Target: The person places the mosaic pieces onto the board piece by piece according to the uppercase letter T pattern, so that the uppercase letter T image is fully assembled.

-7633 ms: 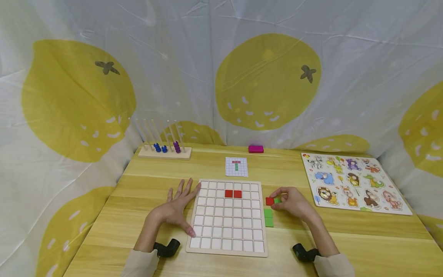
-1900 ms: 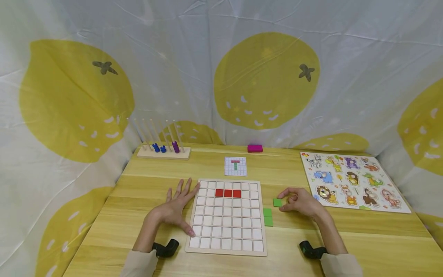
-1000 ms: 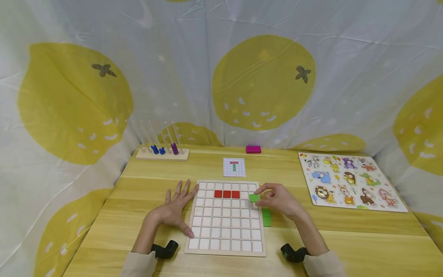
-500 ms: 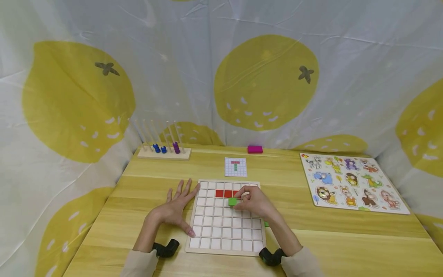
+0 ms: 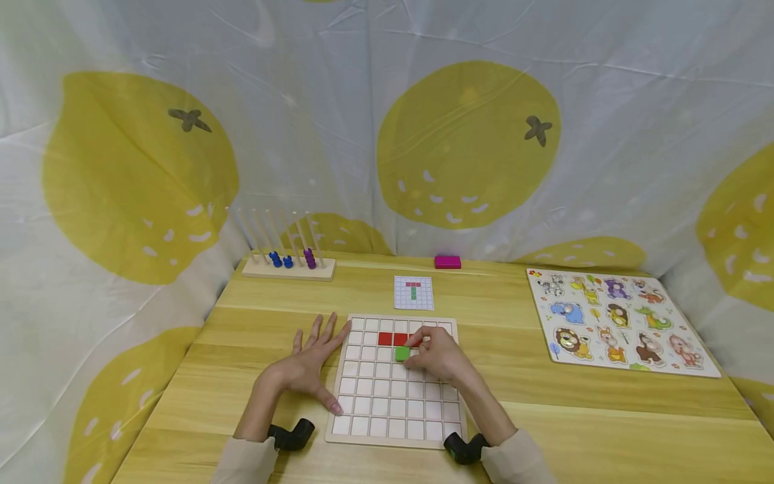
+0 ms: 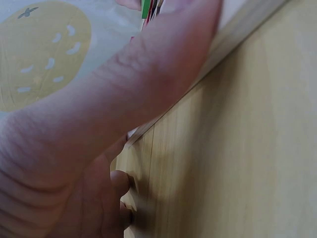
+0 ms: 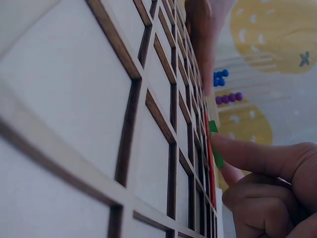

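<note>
- Green and square, the tile (image 5: 402, 354) sat over the grid board (image 5: 396, 441), just below the row of red tiles (image 5: 385, 339); in the right wrist view it tipped a little, and whether it touched the board could not be told.
- The right hand (image 5: 440, 356) pinched that tile by its right side between thumb and forefinger, the gap only as wide as the piece, with other fingers curled toward the palm; it covered the right end of the red row.
- The left hand (image 5: 311, 363) lay with its fingers spread wide, thumb and forefinger against the board's left side, gripping nothing.
- As a judgement, the tile was light, stiff and hardly fragile, but thin and perhaps slick on its flat face; opposite edges or one side gave the best hold.
- The board looked rigid and light enough to slide, so its raised rim was the sensible place to steady it.
- No brand, label or wording could be read anywhere; the card (image 5: 414, 293) beyond the board bore only a printed grid with red and green squares shaped like a T.
</note>
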`<state>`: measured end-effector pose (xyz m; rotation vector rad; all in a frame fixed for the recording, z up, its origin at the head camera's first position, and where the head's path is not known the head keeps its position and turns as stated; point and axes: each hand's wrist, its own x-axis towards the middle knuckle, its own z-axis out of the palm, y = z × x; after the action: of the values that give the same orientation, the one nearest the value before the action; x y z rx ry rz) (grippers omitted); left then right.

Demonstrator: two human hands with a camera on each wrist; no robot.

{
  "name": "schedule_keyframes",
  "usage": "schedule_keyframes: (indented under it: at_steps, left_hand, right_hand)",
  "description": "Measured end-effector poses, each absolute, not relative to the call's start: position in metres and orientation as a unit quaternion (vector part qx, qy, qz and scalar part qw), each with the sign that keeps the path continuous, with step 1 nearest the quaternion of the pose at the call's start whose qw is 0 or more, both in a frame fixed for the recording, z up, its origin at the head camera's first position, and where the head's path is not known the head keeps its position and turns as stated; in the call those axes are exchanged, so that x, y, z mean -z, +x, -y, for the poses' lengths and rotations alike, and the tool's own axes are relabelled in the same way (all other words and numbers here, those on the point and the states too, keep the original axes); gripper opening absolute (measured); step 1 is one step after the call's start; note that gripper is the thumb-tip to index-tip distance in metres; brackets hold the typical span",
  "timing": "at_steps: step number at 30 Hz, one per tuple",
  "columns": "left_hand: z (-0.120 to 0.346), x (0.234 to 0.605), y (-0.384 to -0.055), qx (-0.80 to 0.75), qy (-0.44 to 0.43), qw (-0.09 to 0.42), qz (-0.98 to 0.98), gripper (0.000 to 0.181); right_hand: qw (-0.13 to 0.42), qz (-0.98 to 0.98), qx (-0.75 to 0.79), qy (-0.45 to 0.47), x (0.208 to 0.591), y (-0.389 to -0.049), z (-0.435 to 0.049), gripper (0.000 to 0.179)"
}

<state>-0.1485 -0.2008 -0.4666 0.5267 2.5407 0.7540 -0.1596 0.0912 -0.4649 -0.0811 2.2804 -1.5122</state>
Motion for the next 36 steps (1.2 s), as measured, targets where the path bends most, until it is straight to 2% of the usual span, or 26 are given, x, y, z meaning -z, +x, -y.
schedule_keyframes:
  at_steps: [36]
  left_hand:
    - [0.2010,0.4656,-0.1495,-0.268,0.191,0.221,-0.918,0.152]
  right_hand:
    - [0.186,-0.832,0.522,-0.022,0.4650,-0.1604,-0.0905,0.026]
